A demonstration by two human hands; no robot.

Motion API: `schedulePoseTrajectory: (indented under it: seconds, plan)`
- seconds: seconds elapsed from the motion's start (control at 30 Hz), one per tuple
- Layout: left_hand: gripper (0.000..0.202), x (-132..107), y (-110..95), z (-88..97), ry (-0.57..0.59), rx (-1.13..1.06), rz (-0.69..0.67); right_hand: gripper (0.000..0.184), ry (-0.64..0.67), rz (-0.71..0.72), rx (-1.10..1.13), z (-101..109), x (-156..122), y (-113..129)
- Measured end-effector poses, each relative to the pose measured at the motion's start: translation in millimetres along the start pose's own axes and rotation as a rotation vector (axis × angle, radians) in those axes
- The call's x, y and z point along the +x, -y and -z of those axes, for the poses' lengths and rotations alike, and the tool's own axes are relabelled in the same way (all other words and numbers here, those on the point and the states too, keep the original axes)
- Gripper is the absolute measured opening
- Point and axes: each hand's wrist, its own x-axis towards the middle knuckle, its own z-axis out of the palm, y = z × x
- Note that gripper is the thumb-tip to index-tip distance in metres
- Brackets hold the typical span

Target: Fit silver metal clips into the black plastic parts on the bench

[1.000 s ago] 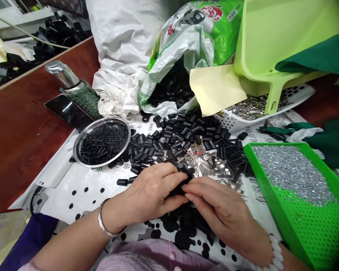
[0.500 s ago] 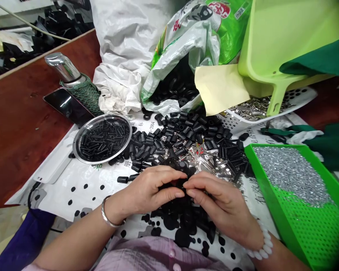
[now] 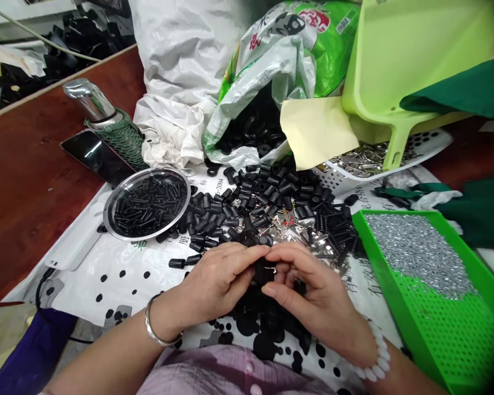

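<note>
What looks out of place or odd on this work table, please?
Two things stand out. The light-green plastic scoop sits tilted, with its handle down over the white perforated tray, instead of lying flat. Many black rubber parts also lie scattered loose across the printed sheet, outside any container.
</note>
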Motion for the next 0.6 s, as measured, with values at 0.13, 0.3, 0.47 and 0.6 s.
schedulePoseTrajectory:
  seconds: [0.13, 0.3, 0.47, 0.6]
  plan:
    - [0.04, 0, -3, -5.3, -0.01, 0.007, 0.021, 0.03, 0.022, -0.129, 0.033, -2, -1, 1]
    - [0.046, 0, -6, -10.5, -0.055, 0.046, 0.043, 0.039, 0.019, -0.089, 0.003, 2, -1, 2]
    - [0.049, -2, -9, -15.5, -0.15, 0.067, 0.023, 0.038, 0.016, 0.035, -0.113, 5, -1, 2]
    - [0.033, -3, -12, -18.3, -0.219, 0.042, 0.121, 0.032, -0.038, 0.063, -0.124, 4, -1, 5]
